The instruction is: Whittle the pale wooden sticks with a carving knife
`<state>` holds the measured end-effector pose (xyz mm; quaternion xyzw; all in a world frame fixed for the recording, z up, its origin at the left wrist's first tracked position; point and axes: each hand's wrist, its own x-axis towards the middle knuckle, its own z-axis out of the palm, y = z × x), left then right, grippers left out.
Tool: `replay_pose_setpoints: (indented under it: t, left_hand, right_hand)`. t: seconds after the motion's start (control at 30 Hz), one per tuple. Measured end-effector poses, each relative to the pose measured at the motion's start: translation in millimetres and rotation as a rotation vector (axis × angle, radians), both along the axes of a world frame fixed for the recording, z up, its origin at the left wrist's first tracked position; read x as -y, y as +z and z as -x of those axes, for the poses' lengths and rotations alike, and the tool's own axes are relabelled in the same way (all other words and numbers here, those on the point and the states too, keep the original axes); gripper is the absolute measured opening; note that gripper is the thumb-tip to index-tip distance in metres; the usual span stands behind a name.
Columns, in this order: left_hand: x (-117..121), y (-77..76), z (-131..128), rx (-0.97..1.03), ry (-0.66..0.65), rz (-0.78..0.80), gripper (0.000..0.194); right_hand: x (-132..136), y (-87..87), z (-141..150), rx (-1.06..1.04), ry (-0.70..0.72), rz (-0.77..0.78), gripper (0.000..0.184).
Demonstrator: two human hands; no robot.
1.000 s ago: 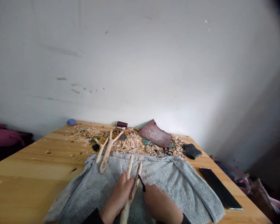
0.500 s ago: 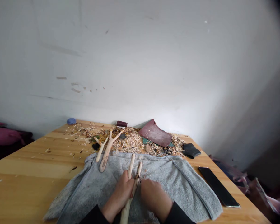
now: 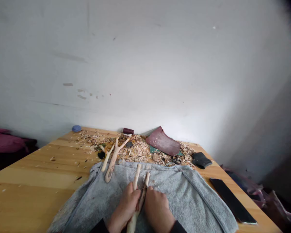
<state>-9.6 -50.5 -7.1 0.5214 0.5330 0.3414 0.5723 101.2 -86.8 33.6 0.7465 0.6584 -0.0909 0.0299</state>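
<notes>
My left hand (image 3: 127,205) is wrapped round a forked wooden stick (image 3: 133,221), pale and stripped of bark, with its two prongs pointing away from me. Against the right prong sits my right hand (image 3: 157,207), fingers closed on a small knife whose dark thin blade is now hidden behind the fist and the wood. Beneath both hands spreads a grey cloth (image 3: 184,194). Two other peeled forks lie at the cloth's far left edge: a larger slingshot frame (image 3: 113,160) and a smaller fork (image 3: 106,158).
Wood shavings (image 3: 138,150) cover the back of the wooden table (image 3: 34,191). Among them lie a curved brown sheet (image 3: 163,142), a dark red spool (image 3: 128,131) and a black piece (image 3: 201,160). A phone (image 3: 232,200) lies right, a blue ball (image 3: 76,128) back left. Behind stands a wall.
The right fist has moved up along the right prong, close against it, and the dark blade seen before is hidden. My left hand keeps its hold. The whole view has shifted slightly.
</notes>
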Motion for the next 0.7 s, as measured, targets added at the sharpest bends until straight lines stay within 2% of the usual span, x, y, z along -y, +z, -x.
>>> replay_pose_setpoints:
  t: [0.13,0.23,0.43,0.7]
  left_hand:
    - [-3.0,0.2,3.8,0.079,0.014,0.025,0.017]
    - [-3.6,1.5,4.9,0.112,0.029,0.022,0.019]
    - [-2.5,4.9,3.0,0.129,0.061,0.049,0.023]
    - [-3.5,4.9,3.3,0.119,0.057,0.037,0.020]
  right_hand:
    - [3.4,-2.6,-33.4,-0.110,-0.039,0.007,0.034]
    - [10.2,0.9,-44.9,-0.199,-0.017,0.023,0.031]
    - [22.7,5.4,-37.8,-0.264,0.014,0.069,0.031]
    - [21.9,5.1,-33.6,-0.253,-0.006,0.103,0.032]
